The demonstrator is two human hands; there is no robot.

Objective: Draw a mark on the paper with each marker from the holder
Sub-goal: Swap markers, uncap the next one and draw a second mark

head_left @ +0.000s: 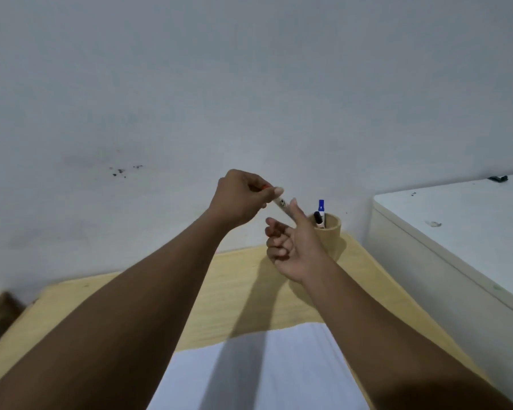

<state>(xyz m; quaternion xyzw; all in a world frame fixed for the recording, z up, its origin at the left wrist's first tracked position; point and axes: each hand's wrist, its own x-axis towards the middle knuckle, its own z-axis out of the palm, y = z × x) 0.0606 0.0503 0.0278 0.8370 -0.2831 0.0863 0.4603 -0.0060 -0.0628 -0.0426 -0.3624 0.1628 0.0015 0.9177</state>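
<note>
Here my left hand is curled nearly closed, thumb and fingertips pinched round the upper end of a slim white-barrelled marker with a trace of orange at its top; the marker slants down to the right, raised in front of the pale grey wall, and its lower end runs into my right hand; that hand is half open, palm turned towards me, the forefinger stretched up along the barrel and touching it, the other fingers bent loosely inward; whether it truly grips the marker or only rests against it I cannot tell, because the lower tip is hidden behind the finger; whether the orange bit is a cap or the nib is too small and blurred to say. Just beyond my right hand stands the round tan cardboard holder, upright near the far right corner of the light wooden table, partly covered by my hand; in it stand a white marker with a blue cap, the taller one, and a marker with a black cap beside it, their barrels lost inside the cup. The white sheet of paper lies flat on the near part of the table, between my forearms, crossed by their shadows and cut off by the bottom edge; any marks on it I cannot make out. To the right sits a white cabinet close by the table.
</note>
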